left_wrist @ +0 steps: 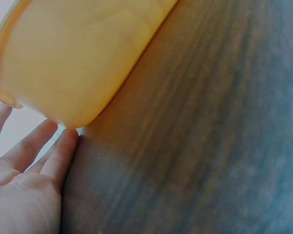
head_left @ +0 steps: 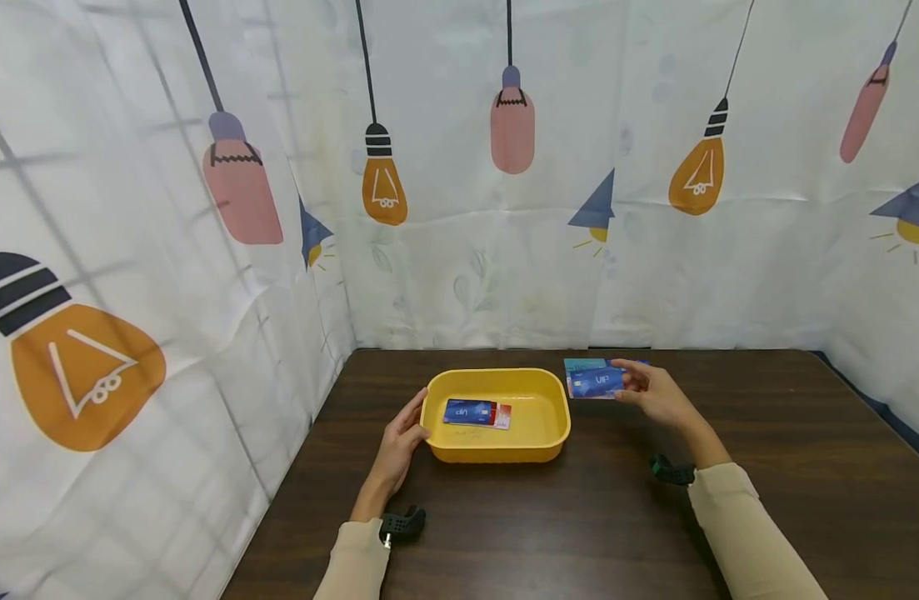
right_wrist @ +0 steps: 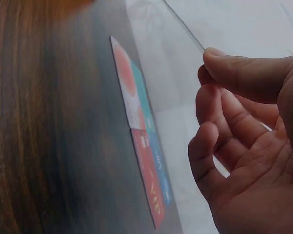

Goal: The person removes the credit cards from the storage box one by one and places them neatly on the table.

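Note:
A yellow plastic tray (head_left: 504,454) lies on the table with a blue VIP card (head_left: 470,412) in it, overlapping a red-and-white card (head_left: 502,417). At the tray's left end rests my left hand (head_left: 397,446), its fairly straight fingers (left_wrist: 63,151) touching the outer wall and rim. My right hand (head_left: 657,397), to the right of the tray, pinches a blue VIP card (head_left: 596,382) between thumb and fingers. In the right wrist view, that card shows only as a thin edge. Beneath it lie other cards, including a red VIP card (right_wrist: 149,183) and a teal card (right_wrist: 145,105).
The dark wooden table (head_left: 519,533) meets a white curtain (head_left: 444,283) at the back. This curtain, printed with lamps and bulbs, also runs along the left and right sides. Each wrist wears a dark band (head_left: 403,522).

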{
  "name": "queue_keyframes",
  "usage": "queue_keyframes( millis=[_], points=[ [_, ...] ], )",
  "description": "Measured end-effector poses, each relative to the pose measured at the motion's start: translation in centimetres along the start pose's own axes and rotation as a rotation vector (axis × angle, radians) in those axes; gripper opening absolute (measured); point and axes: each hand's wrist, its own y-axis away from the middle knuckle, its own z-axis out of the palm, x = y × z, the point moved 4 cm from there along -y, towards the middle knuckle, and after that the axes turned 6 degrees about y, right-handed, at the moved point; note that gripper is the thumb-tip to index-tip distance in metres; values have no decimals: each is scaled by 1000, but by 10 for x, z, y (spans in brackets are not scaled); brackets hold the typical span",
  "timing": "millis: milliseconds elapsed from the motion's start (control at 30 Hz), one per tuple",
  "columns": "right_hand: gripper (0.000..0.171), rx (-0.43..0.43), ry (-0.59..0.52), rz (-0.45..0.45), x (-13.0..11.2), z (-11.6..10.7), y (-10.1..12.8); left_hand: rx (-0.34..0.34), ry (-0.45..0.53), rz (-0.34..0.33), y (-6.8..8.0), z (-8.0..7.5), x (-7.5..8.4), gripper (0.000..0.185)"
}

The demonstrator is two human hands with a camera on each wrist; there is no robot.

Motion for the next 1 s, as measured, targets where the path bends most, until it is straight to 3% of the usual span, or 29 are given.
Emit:
queue_keyframes(
  millis=[233, 600, 1000],
  points=[
    [57, -76, 69, 26, 15, 5, -3, -1, -3, 8, -1, 1, 1, 68],
    [61, -193, 85, 99, 32, 17, -6, 8, 1, 14, -1, 0, -1, 69],
    [59, -227, 93, 97, 34, 22, -4, -6, -8, 14, 0, -1, -1, 69]
  ],
)
